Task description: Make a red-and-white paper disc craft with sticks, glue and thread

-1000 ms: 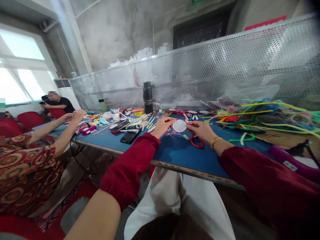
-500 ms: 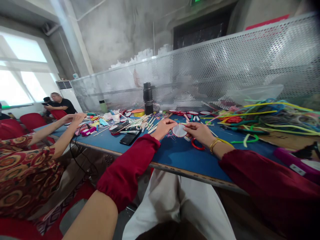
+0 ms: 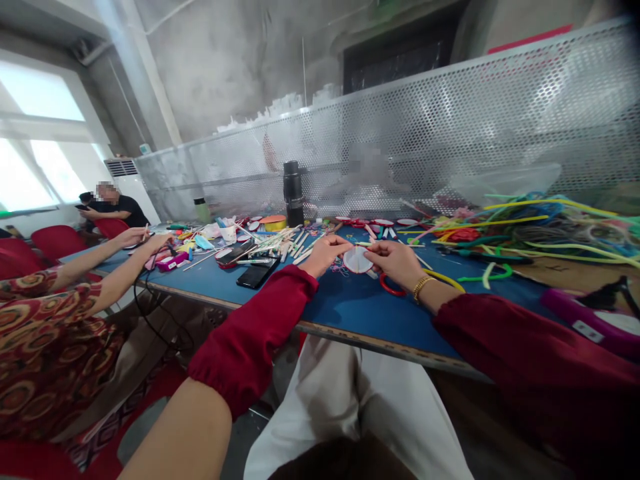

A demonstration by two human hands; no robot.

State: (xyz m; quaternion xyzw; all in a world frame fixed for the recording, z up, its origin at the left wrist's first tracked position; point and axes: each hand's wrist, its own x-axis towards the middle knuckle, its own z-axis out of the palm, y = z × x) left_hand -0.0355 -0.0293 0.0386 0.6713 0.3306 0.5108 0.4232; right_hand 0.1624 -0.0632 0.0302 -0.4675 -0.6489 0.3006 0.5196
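A round white disc with a thin red rim (image 3: 357,260) is held up between my two hands above the blue table. My left hand (image 3: 326,255) pinches its upper left edge, fingers closed. At its right edge, my right hand (image 3: 395,262) grips with thumb and fingers closed; a gold bracelet circles that wrist. Just below my right hand lies a red ring-shaped piece (image 3: 392,285) on the table. Small coloured loops (image 3: 341,267) lie behind the disc, partly hidden by my left hand.
Pale sticks (image 3: 280,245), a black phone (image 3: 257,273) and a black bottle (image 3: 293,193) are left of centre. Bundled coloured strips (image 3: 525,223) and a purple device (image 3: 590,323) lie right. A neighbour's hands (image 3: 145,241) work at far left. A perforated metal screen (image 3: 425,133) stands behind.
The disc has turned its face more toward me while both hands keep hold of it. The whole view has shifted slightly. The neighbour's hands have moved apart and lower.
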